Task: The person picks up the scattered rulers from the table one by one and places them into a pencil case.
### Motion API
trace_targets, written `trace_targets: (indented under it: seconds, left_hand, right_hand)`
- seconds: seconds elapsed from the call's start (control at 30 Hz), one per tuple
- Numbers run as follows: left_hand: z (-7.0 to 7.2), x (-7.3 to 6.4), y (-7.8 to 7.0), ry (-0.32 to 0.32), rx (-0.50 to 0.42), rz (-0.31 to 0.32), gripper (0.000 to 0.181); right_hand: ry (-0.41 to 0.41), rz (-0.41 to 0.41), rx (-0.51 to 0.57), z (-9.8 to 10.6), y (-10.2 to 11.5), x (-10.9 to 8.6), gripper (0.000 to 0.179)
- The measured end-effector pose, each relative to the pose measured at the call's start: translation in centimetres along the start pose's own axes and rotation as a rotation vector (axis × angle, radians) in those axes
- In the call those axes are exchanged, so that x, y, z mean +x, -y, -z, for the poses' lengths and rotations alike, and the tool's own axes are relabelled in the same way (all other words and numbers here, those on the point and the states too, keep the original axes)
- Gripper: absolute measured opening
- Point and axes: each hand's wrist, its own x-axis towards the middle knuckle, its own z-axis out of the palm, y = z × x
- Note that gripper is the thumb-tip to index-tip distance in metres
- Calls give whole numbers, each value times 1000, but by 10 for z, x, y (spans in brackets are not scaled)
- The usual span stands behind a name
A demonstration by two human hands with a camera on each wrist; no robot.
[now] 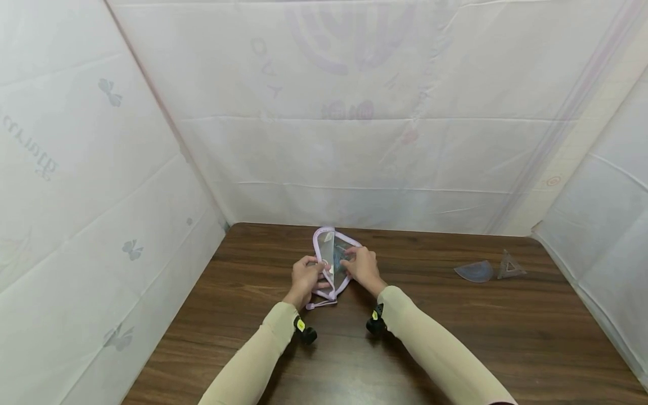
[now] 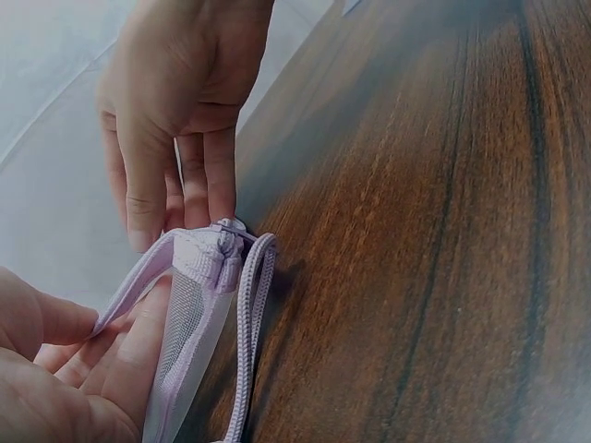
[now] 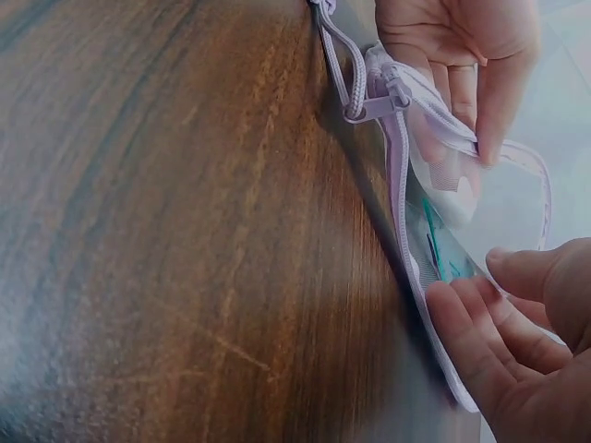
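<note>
A see-through zip pouch (image 1: pixel 327 247) with lilac trim lies on the table before both hands, its mouth spread apart. My left hand (image 1: pixel 305 278) pinches the lilac zip edge between thumb and fingers, with other fingertips behind the mesh. At the pouch's right side is my right hand (image 1: pixel 367 267), its fingers reaching to the opening, loosely bent, thumb apart from them. Teal marks (image 3: pixel 434 235) show through the clear side near those fingertips. The zip pull (image 3: pixel 374 109) and a lilac wrist loop (image 1: pixel 321 304) hang at the near end.
To the right on the brown wooden table (image 1: pixel 430 326) lie a clear protractor (image 1: pixel 476 272) and a clear triangular set square (image 1: pixel 511 267). White printed sheets (image 1: pixel 324 157) rise at the table's back and both sides.
</note>
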Motion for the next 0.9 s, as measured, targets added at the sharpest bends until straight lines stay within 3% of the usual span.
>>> trace_targets:
  seconds: [0.43,0.9]
  left_hand:
    - [1,-1,0,1,-8,2,13]
    - [1,-1,1,-8,-15,-12,11]
  right_hand:
    - [5,35,20,1,-4,2,35]
    - [-17,169,15,14,-13,4,37]
